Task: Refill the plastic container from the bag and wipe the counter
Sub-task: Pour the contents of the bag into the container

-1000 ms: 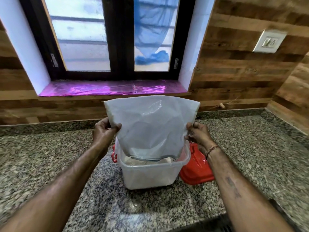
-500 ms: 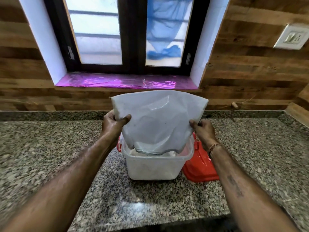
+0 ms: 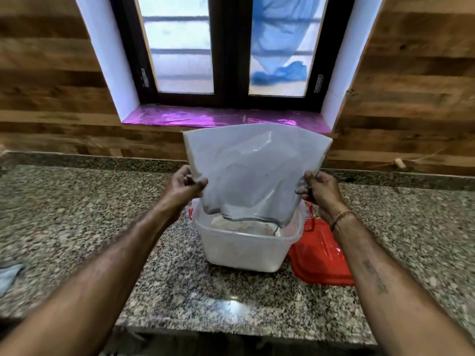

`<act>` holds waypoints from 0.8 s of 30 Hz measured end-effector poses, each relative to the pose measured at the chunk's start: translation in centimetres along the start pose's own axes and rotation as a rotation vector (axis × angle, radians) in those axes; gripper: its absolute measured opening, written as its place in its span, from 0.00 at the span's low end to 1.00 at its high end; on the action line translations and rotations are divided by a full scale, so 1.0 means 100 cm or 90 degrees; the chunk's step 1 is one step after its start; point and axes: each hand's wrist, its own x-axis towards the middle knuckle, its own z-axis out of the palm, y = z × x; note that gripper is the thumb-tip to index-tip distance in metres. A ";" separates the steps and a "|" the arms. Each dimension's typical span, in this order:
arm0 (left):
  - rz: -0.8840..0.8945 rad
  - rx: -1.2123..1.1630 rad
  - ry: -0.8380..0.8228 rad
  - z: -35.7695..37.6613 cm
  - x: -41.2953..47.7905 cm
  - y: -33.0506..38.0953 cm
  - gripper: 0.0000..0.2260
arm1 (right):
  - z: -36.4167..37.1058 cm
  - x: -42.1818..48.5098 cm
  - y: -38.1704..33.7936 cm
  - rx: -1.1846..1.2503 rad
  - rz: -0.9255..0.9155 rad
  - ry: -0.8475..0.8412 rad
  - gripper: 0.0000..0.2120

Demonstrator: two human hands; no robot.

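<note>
Translucent plastic bag [image 3: 253, 173]: upended, mouth inside clear rectangular plastic container [image 3: 245, 249].
Left hand [image 3: 183, 185], right hand [image 3: 321, 192]: pinching bag's side edges.
Speckled granite counter [image 3: 77, 214]: bare on both sides.

The bag [image 3: 254, 173] is milky grey-white and translucent, over a cloudy white plastic container [image 3: 245, 249] with pale off-white powder [image 3: 239, 224] inside. Beside it lies a bright red lid [image 3: 321, 255]. The table [image 3: 77, 201] is speckled granite — grey, black and cream flecks. The windowsill [image 3: 218, 118] is glossy magenta; the wall [image 3: 416, 86] shows brown wood-grain planks.
</note>
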 end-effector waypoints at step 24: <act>0.025 0.114 0.176 0.008 -0.016 -0.006 0.11 | 0.001 0.005 0.002 -0.060 0.069 -0.167 0.08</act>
